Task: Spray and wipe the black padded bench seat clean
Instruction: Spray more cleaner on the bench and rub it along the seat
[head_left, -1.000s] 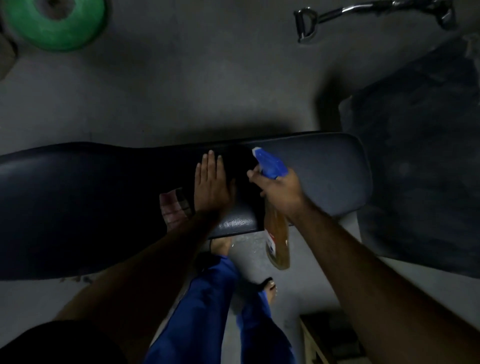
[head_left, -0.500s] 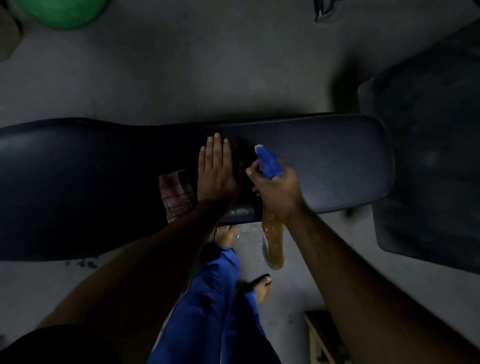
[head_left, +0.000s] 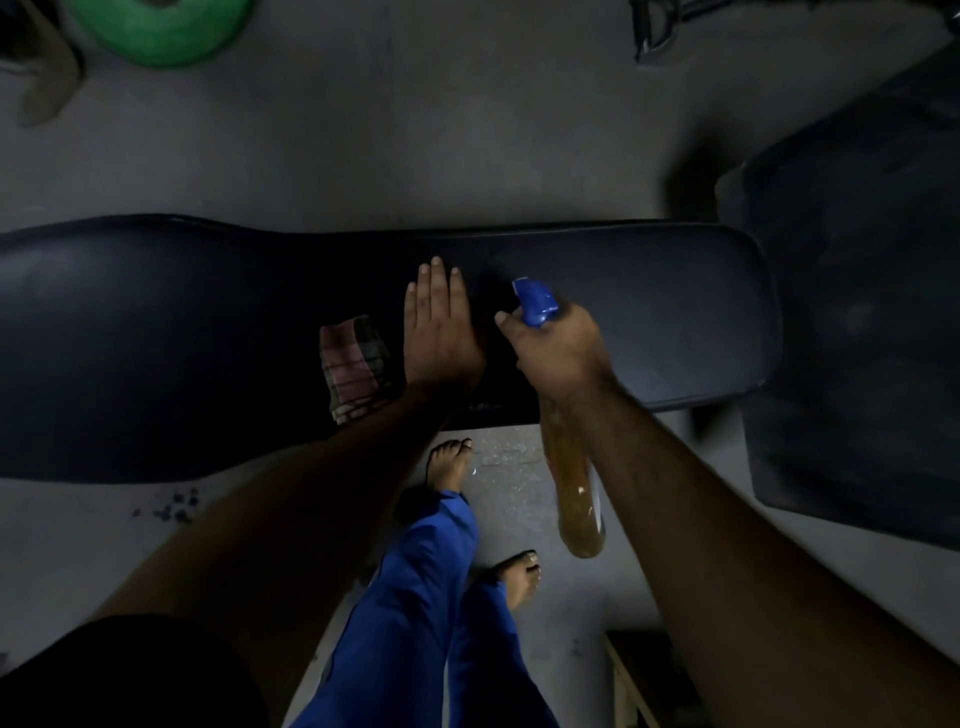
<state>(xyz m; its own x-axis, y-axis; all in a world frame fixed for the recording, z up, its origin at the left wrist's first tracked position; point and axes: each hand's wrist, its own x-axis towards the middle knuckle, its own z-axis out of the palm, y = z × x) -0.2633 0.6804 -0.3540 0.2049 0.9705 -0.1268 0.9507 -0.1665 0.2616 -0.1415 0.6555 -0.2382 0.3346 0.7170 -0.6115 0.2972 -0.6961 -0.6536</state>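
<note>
I see a green round weight plate (head_left: 161, 26) top left on the grey concrete floor (head_left: 363, 130). Metal handle (head_left: 655, 28) top right. Dark mat (head_left: 857, 312) at right. Wooden item (head_left: 631, 680) bottom right, only partly visible. Dark spots (head_left: 174, 506) on floor.

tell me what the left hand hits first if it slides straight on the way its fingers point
Probably nothing: the left hand lies flat on the bench seat, and ahead lies bare padding, then the far edge and floor.

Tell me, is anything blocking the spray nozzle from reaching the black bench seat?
Nothing visible does. The right hand holds the spray bottle with its blue nozzle right over bare bench seat; the left hand and cloth lie off to the side.
</note>
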